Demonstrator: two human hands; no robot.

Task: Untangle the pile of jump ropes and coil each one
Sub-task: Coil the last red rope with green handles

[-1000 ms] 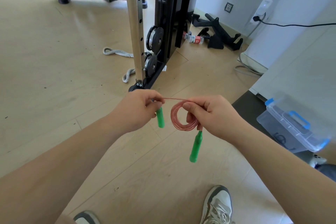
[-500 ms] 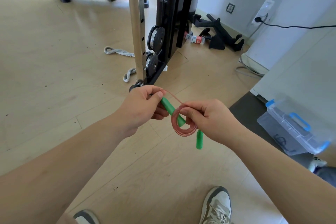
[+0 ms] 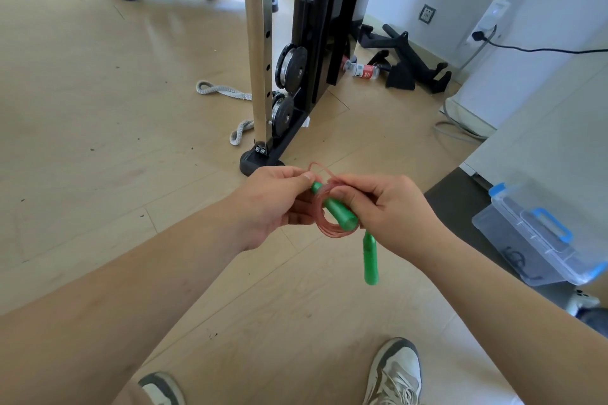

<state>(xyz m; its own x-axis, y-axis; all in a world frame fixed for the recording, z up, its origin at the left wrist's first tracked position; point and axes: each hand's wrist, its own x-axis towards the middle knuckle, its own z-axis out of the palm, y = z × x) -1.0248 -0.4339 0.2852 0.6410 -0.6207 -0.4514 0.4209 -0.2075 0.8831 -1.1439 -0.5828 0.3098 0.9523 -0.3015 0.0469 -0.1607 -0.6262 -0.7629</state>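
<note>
A thin pink jump rope is wound into a small coil held up in front of me, above the wooden floor. My right hand pinches the coil at its upper right. One green handle lies across the middle of the coil, and my left hand pinches its narrow top end together with a short loop of rope. The second green handle hangs straight down below my right hand.
A cable machine's steel post and black foot stand just beyond my hands, with a grey rope on the floor beside it. A clear storage box with blue latches sits at the right. My shoes are below.
My left hand has moved toward the right hand and pushed its green handle through the middle of the coil. The free rope between the hands has shortened to a small loop.
</note>
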